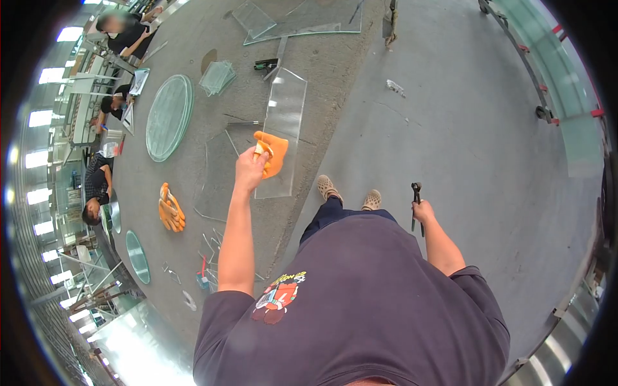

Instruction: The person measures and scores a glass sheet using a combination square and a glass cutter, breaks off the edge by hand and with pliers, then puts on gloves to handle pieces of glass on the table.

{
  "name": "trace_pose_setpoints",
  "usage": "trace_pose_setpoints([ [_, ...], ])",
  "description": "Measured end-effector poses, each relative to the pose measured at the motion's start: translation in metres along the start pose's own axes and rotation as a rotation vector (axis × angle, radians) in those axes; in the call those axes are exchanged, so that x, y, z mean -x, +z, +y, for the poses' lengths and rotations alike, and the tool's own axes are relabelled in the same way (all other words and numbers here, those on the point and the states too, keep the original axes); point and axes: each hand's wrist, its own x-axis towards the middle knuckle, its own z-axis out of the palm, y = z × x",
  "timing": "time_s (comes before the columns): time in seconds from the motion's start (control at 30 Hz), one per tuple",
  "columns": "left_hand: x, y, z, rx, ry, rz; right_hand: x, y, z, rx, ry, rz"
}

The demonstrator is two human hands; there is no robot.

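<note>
My left hand is closed around a floppy orange pad, held above the edge of a long clear glass strip. The pad's exact kind is hard to tell. At my right side, away from the table, my right hand grips a pair of dark pincers; their jaws point forward and the two handles stick out below my fist. Left of my left hand, more clear glass lies flat. A pair of orange-and-white work gloves rests farther left.
The grey worktable also bears round glass discs, small glass squares, a black-handled tool and large glass. Wire pieces and a red-handled tool lie nearby. Several people are beyond the table. A glass rack stands right.
</note>
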Motion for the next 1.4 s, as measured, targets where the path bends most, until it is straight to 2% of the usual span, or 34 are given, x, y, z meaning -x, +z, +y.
trace_pose_setpoints([
  [0.1,0.034,0.003,0.072,-0.547,0.099,0.247,0.004,0.002,0.014,0.009,0.022,-0.009],
  [0.2,0.050,0.013,0.082,-0.755,0.180,0.372,0.007,0.011,0.036,-0.006,0.070,-0.012],
  [0.3,0.060,0.036,0.055,-0.835,0.169,0.302,0.021,0.007,0.042,0.089,0.100,-0.068],
  [0.4,0.068,0.075,-0.007,-0.879,0.427,0.347,0.028,0.004,0.047,0.100,0.111,-0.102],
  [0.43,0.071,0.085,-0.010,-0.893,0.315,0.288,0.028,0.006,0.049,0.084,0.112,-0.084],
  [0.6,0.077,0.101,-0.008,-0.819,0.293,0.314,0.015,-0.003,0.052,0.096,0.047,-0.088],
  [0.83,0.090,0.087,-0.012,-0.503,0.272,0.367,0.019,-0.032,0.001,0.057,0.080,-0.115],
  [0.93,0.094,0.091,-0.013,-0.422,0.147,0.448,0.017,-0.042,-0.016,0.070,0.070,-0.135],
  [1.03,0.099,0.077,0.004,0.112,-0.076,0.550,0.021,-0.043,-0.026,0.096,0.038,-0.119],
  [1.13,0.099,0.061,0.009,0.111,0.016,0.875,0.021,-0.042,-0.030,0.077,0.008,-0.133],
  [1.17,0.097,0.053,0.010,0.093,0.057,0.899,0.017,-0.041,-0.030,0.117,0.010,-0.143],
  [1.2,0.094,0.048,0.011,-0.012,0.110,0.860,0.021,-0.042,-0.036,0.106,0.034,-0.150],
  [1.27,0.091,0.037,0.014,-0.224,0.209,0.784,0.002,-0.032,-0.012,0.213,-0.060,-0.134],
  [1.3,0.089,0.039,0.031,-0.308,0.254,0.811,-0.006,-0.029,-0.002,0.277,-0.105,-0.143],
  [1.33,0.084,0.044,0.026,-0.354,0.271,0.747,0.000,-0.031,-0.009,0.345,-0.046,-0.134],
  [1.37,0.069,0.053,0.015,-0.394,0.305,0.701,-0.025,-0.018,0.012,0.419,-0.067,-0.092],
  [1.4,0.059,0.059,0.013,-0.454,0.249,0.573,-0.022,-0.021,0.007,0.411,-0.126,-0.061],
])
